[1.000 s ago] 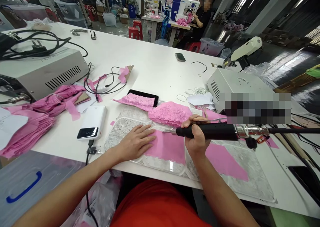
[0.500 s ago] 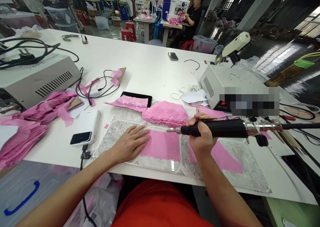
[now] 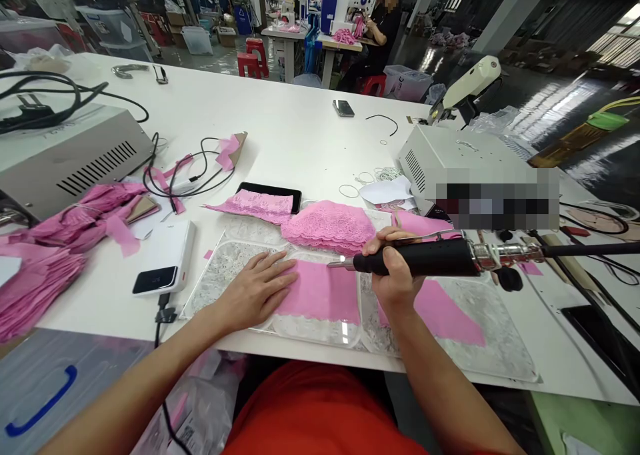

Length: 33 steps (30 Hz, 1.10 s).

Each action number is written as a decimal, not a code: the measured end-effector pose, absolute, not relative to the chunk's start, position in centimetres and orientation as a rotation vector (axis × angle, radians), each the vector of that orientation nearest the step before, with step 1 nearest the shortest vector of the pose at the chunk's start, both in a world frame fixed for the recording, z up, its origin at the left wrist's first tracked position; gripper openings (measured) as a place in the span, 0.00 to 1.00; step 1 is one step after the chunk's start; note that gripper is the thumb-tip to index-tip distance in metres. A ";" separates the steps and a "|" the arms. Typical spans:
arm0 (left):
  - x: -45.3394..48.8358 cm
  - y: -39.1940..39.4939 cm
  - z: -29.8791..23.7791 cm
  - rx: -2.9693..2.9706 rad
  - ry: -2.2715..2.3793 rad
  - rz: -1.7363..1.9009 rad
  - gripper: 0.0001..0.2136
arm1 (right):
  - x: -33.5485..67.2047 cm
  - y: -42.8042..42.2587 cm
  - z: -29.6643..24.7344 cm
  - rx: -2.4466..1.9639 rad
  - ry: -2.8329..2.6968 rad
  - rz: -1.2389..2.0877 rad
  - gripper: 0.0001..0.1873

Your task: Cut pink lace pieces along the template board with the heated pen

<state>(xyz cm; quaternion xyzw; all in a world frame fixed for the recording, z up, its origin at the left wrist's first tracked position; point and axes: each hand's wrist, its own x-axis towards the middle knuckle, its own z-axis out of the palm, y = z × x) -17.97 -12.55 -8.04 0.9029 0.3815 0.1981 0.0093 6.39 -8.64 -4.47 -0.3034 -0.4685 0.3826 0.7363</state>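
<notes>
My left hand (image 3: 257, 288) lies flat, fingers stretched out, on the left end of a pink lace strip (image 3: 323, 295) that rests on a scratched clear cutting plate (image 3: 220, 271). My right hand (image 3: 395, 268) is wrapped round the black handle of a hot cutting tool (image 3: 425, 258). Its metal tip (image 3: 337, 264) points left and hovers at the strip's upper edge. A second pink piece (image 3: 445, 318) lies on the plate to the right of my right hand. A pile of cut pink lace (image 3: 327, 225) sits just behind the plate.
A grey power box (image 3: 450, 158) stands at the right, another grey box (image 3: 75, 151) at the left. A white power bank (image 3: 163, 258), black cables (image 3: 193, 175), a dark tablet (image 3: 270, 191) and heaps of pink fabric (image 3: 45, 255) lie at the left. A person sews at a far table.
My view has shifted slightly, so the table sits lower-left in frame. The tool tip has stayed near the strip's upper edge. My left hand has kept flat on the lace.
</notes>
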 end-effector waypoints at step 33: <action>-6.7 -11.8 -8.3 2.947 1.107 0.621 0.13 | 11.3 -8.5 -4.2 -0.678 -0.870 0.773 0.06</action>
